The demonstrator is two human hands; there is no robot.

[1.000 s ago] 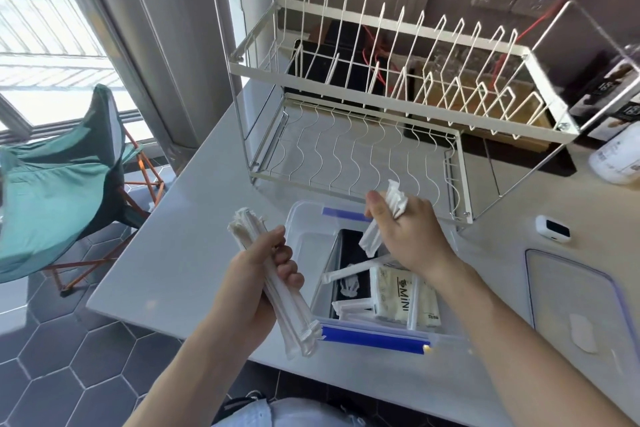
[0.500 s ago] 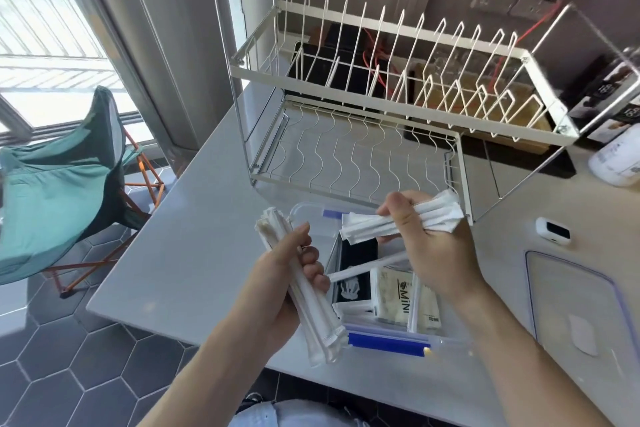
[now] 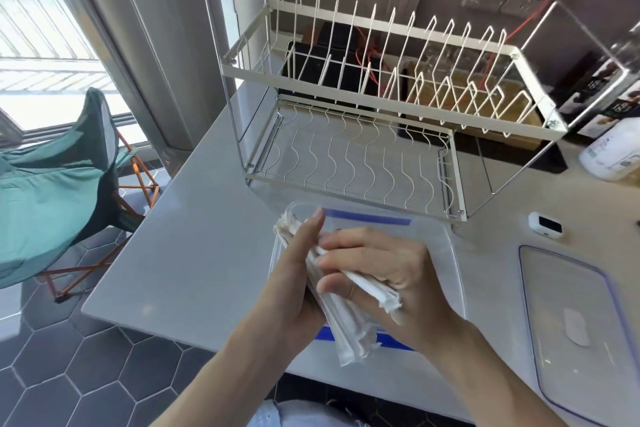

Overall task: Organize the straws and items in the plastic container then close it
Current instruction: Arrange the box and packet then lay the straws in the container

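Both hands are now meeting above the plastic container (image 3: 440, 246), where half a second ago I was seeing them apart. Behind it is standing a wire dish rack (image 3: 381, 107); the container's lid (image 3: 575, 322) is lying to its right. My left hand (image 3: 294, 288) is gripping the wrapped straws (image 3: 349, 333), while my right hand (image 3: 388, 270) is curling round a smaller bunch, pressing it against them.

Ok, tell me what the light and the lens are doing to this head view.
Head view: daylight from the window blows out the upper left; the wide lens bows the dish rack and the counter edge; the lid carries soft glare; both hands, left hand and right hand, and the wrapped straws stay fairly sharp.
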